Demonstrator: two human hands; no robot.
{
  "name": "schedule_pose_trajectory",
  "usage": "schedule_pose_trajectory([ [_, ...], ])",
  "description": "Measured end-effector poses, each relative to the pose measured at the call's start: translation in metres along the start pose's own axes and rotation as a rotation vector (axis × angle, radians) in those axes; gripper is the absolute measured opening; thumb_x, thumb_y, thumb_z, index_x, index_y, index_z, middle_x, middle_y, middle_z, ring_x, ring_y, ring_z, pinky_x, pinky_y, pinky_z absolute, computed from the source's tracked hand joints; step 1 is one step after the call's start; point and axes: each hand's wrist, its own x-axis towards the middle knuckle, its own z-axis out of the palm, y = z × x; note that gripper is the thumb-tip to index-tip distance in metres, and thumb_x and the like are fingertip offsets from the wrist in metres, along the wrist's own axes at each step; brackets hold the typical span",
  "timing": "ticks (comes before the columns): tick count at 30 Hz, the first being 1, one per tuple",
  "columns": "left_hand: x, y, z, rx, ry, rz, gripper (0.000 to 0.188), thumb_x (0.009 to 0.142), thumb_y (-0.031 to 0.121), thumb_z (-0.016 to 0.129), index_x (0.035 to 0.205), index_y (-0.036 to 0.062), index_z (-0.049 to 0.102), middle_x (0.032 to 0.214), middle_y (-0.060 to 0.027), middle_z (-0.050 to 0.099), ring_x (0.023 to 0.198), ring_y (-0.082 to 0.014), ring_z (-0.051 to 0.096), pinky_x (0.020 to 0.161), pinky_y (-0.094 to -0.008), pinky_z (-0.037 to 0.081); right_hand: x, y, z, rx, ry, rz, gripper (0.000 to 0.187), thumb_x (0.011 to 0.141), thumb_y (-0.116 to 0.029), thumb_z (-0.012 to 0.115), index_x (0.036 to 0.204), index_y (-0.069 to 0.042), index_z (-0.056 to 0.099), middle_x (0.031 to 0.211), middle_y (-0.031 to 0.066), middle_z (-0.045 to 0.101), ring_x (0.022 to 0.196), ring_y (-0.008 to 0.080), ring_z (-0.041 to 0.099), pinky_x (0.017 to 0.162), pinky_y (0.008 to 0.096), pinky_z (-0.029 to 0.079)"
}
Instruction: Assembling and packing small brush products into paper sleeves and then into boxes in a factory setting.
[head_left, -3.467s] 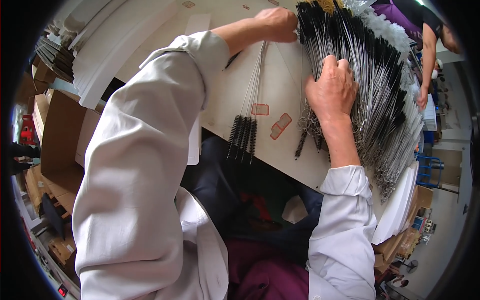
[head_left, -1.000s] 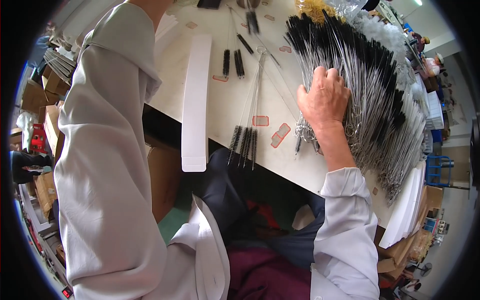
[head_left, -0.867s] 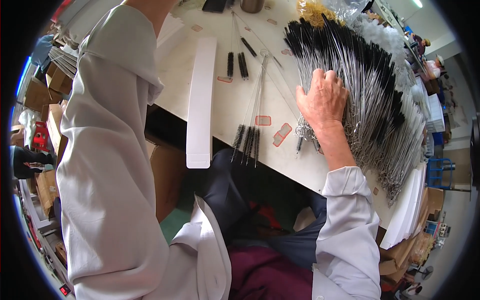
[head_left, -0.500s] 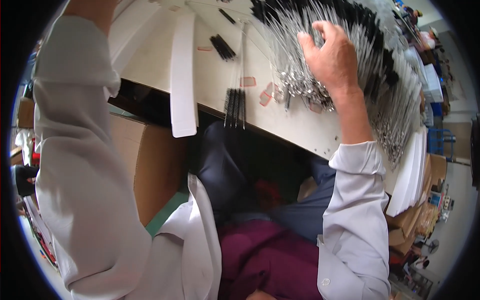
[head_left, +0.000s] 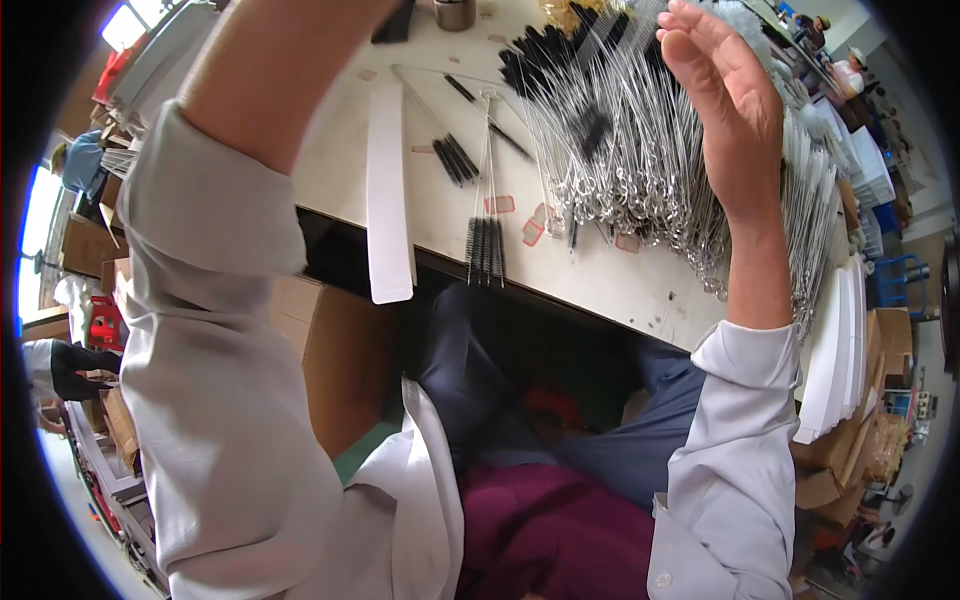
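Your right hand (head_left: 725,110) is hanging open w/ fingers loosely spread, raised just above the big pile of wire brushes (head_left: 640,170), not gripping anything. The pile is lying directly under and to the left of that hand, its looped wire ends pointing toward you at the table (head_left: 330,170) edge. Your left hand is out of frame past the top edge, so can't tell its state; only the bare forearm and rolled white sleeve (head_left: 215,230) are showing.

Btw your two arms, a small bundle of brushes (head_left: 486,250) is lying w/ its black bristle ends sticking over the table edge. Just left of it, nearer your left arm, a long white strip (head_left: 388,200) is also overhanging the edge. A couple of loose black brushes (head_left: 455,160) are resting beyond the bundle. Under the left sleeve a cardboard box (head_left: 335,360) is sitting below the table. Well right of your right arm, a stack of white sheets (head_left: 835,350) is leaning.
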Motion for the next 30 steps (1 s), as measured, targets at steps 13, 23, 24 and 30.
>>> schedule_pose_trajectory([
  [13,-0.009,-0.013,0.000,-0.163,0.061,-0.231,0.035,0.104,0.019,0.053,0.118,-0.0122,0.061,0.098,-0.0215,0.071,0.079,-0.0259,0.072,0.077,-0.0363,0.063,-0.054,0.009,-0.002,0.201,-0.012,0.279,0.036,0.105,-0.036,0.061,0.108,-0.002,0.072,0.070,0.0010,0.064,0.056,0.0065,0.057,0.051,0.0203,0.047],
  [23,-0.059,-0.116,-0.036,0.430,0.015,-0.619,0.025,0.097,0.018,0.070,0.112,-0.0019,0.073,0.083,-0.0132,0.073,0.064,-0.0146,0.069,0.059,-0.0284,0.060,-0.138,0.026,-0.048,0.022,0.079,0.561,0.028,0.107,-0.025,0.057,0.109,0.000,0.071,0.068,-0.0025,0.058,0.052,0.0016,0.043,0.046,0.0194,0.033],
  [24,-0.062,-0.133,-0.054,0.455,0.059,-0.689,0.019,0.095,0.014,0.070,0.105,-0.0020,0.074,0.082,-0.0128,0.072,0.063,-0.0145,0.069,0.057,-0.0282,0.059,-0.143,0.027,-0.055,-0.111,0.109,0.555,0.028,0.107,-0.023,0.057,0.109,0.001,0.071,0.068,-0.0026,0.057,0.053,0.0014,0.043,0.047,0.0200,0.033],
  [30,-0.118,-0.195,-0.113,1.305,-0.101,-0.645,0.029,0.080,0.009,0.063,0.107,0.0040,0.074,0.106,-0.0183,0.073,0.101,-0.0351,0.070,0.091,-0.0416,0.056,-0.170,0.054,-0.086,-0.395,0.147,0.570,0.027,0.106,-0.021,0.054,0.112,0.000,0.070,0.069,-0.0025,0.057,0.057,0.0034,0.044,0.051,0.0243,0.035],
])
